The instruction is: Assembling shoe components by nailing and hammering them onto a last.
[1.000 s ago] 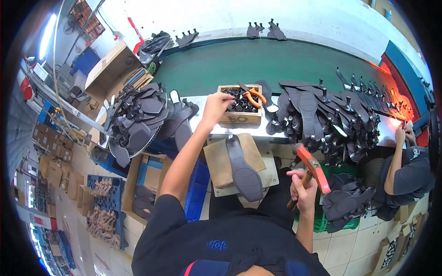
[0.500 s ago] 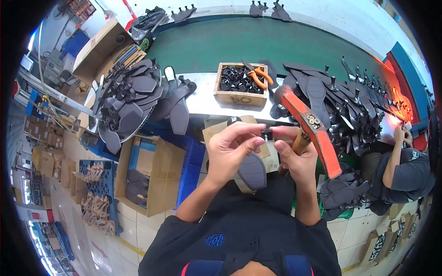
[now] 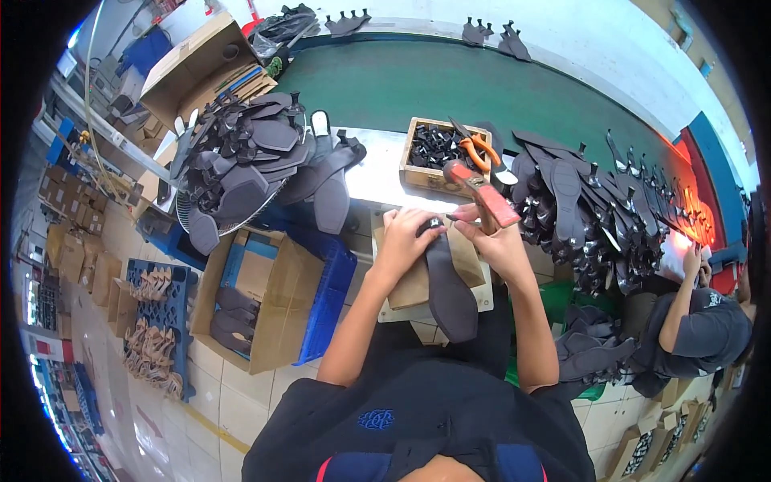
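A dark grey shoe sole [image 3: 451, 293] lies lengthwise in front of me, its broad end toward me. At its far end my left hand [image 3: 408, 243] is closed around the heel, thumb and fingers pinching near a small black heel tip [image 3: 434, 222]. My right hand [image 3: 499, 251] grips a hammer by its wooden handle, with the red hammer head [image 3: 486, 197] pointing up and away. The right fingertips come close to the heel tip; whether they touch it is hard to tell. Beneath the sole is a brown pad [image 3: 412, 287] on a pale board [image 3: 388, 313].
A wooden box [image 3: 438, 181] of small black pieces, with orange-handled pliers [image 3: 475, 151], stands beyond my hands. Piles of soles lie left [image 3: 245, 189] and right [image 3: 566, 189]. A green conveyor belt [image 3: 401, 84] runs behind. A co-worker [image 3: 695, 321] sits at right.
The small black heel tip with a metal pin, held between both hands, has moved to the sole's heel end. My left hand now holds the heel, and the hammer has turned away from me.
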Tool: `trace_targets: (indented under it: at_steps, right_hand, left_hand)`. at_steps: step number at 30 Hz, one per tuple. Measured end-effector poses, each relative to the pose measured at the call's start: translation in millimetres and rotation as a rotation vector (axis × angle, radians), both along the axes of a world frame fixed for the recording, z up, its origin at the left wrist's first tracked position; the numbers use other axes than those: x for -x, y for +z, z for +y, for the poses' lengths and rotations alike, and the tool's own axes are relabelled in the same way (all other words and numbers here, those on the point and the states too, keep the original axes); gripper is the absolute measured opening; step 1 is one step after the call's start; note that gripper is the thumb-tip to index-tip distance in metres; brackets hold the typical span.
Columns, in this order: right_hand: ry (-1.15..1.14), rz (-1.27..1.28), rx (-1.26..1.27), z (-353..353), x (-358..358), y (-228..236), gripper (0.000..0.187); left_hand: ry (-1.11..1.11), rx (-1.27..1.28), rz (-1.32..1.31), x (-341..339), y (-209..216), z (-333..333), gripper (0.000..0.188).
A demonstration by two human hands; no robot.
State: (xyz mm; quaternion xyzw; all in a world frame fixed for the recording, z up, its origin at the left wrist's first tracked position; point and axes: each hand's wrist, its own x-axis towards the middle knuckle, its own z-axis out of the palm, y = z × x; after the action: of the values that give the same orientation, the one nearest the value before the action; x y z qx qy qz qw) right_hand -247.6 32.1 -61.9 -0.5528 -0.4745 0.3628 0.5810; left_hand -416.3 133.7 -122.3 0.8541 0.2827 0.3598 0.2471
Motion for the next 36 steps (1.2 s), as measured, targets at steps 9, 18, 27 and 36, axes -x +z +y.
trace_targets:
  at_steps: [9,18,27,36]
  right_hand:
    - [0.145,-0.359,-0.065,21,4,-16,0.021]
    - [0.168,-0.55,-0.121,24,0,-12,0.018]
    - [0.181,-0.607,-0.062,14,3,-1,0.024]
    - [-0.056,-0.252,-0.006,-20,23,22,0.027]
  left_hand:
    - [-0.077,0.099,0.022,12,-11,-1,0.029]
    - [-0.072,0.116,-0.042,14,-13,-3,0.027]
    - [-0.111,0.187,-0.117,15,-10,1,0.031]
    - [-0.124,0.357,-0.218,16,2,-1,0.027]
